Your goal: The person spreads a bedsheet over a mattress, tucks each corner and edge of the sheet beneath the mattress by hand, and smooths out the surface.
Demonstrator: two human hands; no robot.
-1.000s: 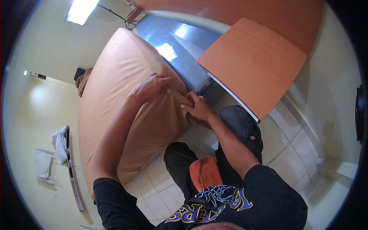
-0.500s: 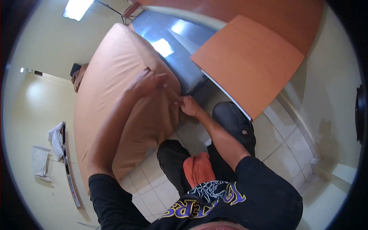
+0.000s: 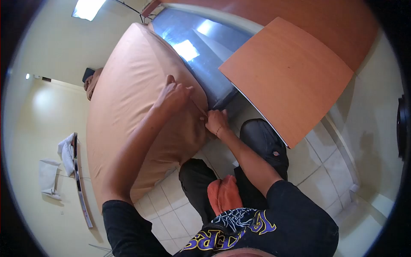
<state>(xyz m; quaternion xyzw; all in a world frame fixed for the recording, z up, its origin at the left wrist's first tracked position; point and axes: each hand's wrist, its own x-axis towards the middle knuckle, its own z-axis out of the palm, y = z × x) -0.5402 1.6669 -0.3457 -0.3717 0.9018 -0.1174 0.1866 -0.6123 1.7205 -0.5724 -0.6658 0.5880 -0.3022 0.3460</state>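
Observation:
A mattress in a peach-coloured fitted sheet (image 3: 128, 94) stands tilted at the left and centre. My left hand (image 3: 173, 96) is at its near corner, fingers closed on the sheet, with a taut fold running from it toward the other hand. Lower and to the right, my right hand (image 3: 217, 121) pinches the sheet at the corner's edge. Behind the mattress lies a shiny blue-grey surface (image 3: 214, 47).
An orange-brown wooden panel (image 3: 287, 77) juts out at the right, near my knee. An orange cloth (image 3: 224, 195) lies between my legs. White pillows (image 3: 66, 154) are at the far left. Tiled floor (image 3: 173, 222) shows below.
The fabric fold between my hands has become narrower and tauter. My right hand has turned and closed on the sheet at the corner. The view has shifted slightly.

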